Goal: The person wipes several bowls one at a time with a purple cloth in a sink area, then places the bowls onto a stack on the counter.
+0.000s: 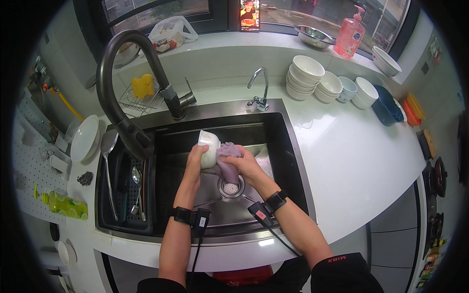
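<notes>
A white bowl (209, 152) is tilted on its side above the sink basin, gripped at its left by my left hand (194, 161). My right hand (248, 166) clutches a bunched purple cloth (228, 164), which presses against the bowl's right side. Below the hands lies the sink's metal floor with a round drain strainer (231, 187). The bowl's inside is mostly turned from view. Each wrist wears a black strap with a small box and cable.
A dark pull-down faucet (128, 91) arches over the left side. The black drain tray (126, 190) holds a spatula, a spoon and other utensils. Stacked white bowls (306, 75) stand at the back right, near a small chrome tap (262, 89). A green soap bottle (66, 205) lies left.
</notes>
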Tool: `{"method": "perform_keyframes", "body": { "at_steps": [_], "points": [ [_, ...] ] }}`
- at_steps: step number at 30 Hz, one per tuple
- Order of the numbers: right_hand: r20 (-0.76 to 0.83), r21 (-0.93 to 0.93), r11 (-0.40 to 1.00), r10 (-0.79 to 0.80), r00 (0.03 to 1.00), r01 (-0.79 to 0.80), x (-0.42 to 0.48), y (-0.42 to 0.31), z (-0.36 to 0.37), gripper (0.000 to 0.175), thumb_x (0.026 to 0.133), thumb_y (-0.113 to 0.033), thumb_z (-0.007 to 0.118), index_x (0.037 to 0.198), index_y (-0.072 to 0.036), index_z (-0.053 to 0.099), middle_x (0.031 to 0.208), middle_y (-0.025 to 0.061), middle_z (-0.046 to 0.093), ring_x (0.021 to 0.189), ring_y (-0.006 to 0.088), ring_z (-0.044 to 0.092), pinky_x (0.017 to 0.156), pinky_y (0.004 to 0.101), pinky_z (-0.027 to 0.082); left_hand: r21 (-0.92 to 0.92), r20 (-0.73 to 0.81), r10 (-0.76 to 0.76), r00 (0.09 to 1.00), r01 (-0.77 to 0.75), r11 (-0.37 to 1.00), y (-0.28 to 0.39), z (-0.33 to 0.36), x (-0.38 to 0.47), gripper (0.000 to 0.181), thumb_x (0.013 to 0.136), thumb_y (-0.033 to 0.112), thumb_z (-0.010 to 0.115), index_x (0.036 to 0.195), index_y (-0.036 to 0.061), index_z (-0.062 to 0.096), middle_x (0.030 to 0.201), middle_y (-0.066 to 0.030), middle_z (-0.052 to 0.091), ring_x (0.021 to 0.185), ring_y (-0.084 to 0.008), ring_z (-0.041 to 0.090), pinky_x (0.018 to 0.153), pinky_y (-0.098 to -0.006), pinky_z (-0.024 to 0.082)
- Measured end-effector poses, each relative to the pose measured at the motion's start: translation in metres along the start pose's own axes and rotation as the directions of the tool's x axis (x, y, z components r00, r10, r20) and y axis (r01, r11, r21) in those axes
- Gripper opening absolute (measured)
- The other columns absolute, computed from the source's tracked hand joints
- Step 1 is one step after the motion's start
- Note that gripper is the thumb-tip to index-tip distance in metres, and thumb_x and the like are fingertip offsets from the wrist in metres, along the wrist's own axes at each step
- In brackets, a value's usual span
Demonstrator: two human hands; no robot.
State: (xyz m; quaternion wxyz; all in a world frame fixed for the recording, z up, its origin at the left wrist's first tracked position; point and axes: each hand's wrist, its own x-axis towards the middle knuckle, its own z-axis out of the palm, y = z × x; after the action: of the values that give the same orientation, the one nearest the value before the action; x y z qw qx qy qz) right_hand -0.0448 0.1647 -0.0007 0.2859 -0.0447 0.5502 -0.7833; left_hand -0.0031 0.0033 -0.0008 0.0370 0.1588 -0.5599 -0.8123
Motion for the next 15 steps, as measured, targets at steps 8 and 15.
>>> {"method": "perform_keyframes", "body": {
  "at_steps": [8, 15],
  "points": [
    [0.019, 0.0, 0.998, -0.071, 0.997, 0.071, -0.002, -0.002, 0.003, 0.04, 0.071, 0.0, 0.064, 0.108, -0.002, 0.049, 0.099, 0.0074, 0.058, 0.09, 0.0149, 0.057, 0.081, 0.0267, 0.046, 0.019, -0.001, 0.035, 0.999, -0.035, 0.999, 0.003, 0.0, -0.002, 0.054, 0.077, 0.03, 0.053, 0.12, -0.0007, 0.045, 0.107, -0.0115, 0.055, 0.097, -0.0187, 0.053, 0.085, -0.0289, 0.04],
    [-0.05, -0.286, 0.937, -0.223, 0.974, 0.2, 0.003, 0.008, 0.002, 0.04, 0.064, -0.002, 0.066, 0.101, -0.003, 0.052, 0.09, 0.0057, 0.059, 0.084, 0.0139, 0.057, 0.077, 0.0267, 0.046, 0.084, 0.052, 0.097, 0.994, -0.101, 0.991, 0.008, 0.005, -0.005, 0.059, 0.074, 0.028, 0.056, 0.124, -0.0003, 0.043, 0.111, -0.0111, 0.054, 0.1, -0.0191, 0.052, 0.088, -0.0292, 0.039]
  ]
}}
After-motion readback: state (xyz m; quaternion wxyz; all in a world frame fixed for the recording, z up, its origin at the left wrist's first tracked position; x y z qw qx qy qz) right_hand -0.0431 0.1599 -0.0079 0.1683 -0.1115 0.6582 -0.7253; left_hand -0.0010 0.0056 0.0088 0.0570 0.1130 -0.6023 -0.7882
